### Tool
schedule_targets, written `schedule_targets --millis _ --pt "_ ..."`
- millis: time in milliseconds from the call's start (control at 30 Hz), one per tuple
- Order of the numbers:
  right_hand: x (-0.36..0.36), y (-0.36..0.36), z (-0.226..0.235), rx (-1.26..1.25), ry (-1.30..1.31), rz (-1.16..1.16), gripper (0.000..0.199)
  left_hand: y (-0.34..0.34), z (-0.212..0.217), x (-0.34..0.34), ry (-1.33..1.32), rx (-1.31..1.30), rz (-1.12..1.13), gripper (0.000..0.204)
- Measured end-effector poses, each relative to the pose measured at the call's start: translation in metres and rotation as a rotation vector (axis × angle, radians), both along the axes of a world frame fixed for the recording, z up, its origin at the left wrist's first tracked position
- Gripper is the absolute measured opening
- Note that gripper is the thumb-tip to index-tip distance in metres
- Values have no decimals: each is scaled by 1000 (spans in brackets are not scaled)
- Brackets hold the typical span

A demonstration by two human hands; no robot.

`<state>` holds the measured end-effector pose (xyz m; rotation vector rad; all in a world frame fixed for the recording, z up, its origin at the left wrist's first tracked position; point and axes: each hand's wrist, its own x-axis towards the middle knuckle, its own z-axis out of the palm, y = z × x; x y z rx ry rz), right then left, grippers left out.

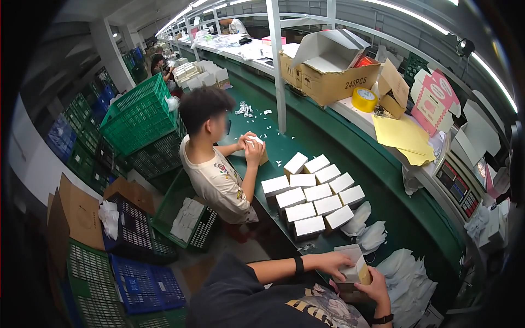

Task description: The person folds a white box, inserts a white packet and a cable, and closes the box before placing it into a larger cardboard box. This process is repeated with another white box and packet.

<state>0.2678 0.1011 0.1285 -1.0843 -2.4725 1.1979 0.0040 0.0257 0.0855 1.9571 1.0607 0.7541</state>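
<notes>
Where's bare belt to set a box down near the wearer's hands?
Bare green belt lies right of the closed white boxes, up to the raised edge. Another patch sits between those boxes and the co-worker's hands. Crowded: white bags beside the open box in both hands.

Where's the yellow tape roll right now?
Head view, upper right: the yellow tape roll lies on the shelf between the big open carton and a small brown box.

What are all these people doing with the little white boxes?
The person wearing the camera holds an open white box with both hands, left hand and right hand, at a green workbench. Closed white boxes sit in rows ahead. A co-worker farther along handles another small box.
</notes>
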Motion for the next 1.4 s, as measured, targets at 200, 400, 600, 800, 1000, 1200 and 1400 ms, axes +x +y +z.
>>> schedule_targets --millis 200,400,600,800,1000,1200,1400 --pt "-14 15 9 -314 55 -43 56 8 -33 14 -186 -255 49 75" --pt "-18 39 2 -567 -149 -47 50 18 -90 27 -106 -45 322 81" --pt "-4 35 -38 -871 94 -72 54 21 -74 16 -356 -483 38 80" --pt "21 23 -12 -804 105 1 68 22 -89 -3 -491 -841 -194 66" --pt "49 -26 -40 -698 353 -558 76 22 -111 25 -680 -860 -89 59" --pt "38 -62 -59 -362 263 -819 88 -1 -107 52 -970 -1054 144 61" --pt "-16 17 26 93 -61 -494 68 37 -92 35 -1483 -1267 218 61"
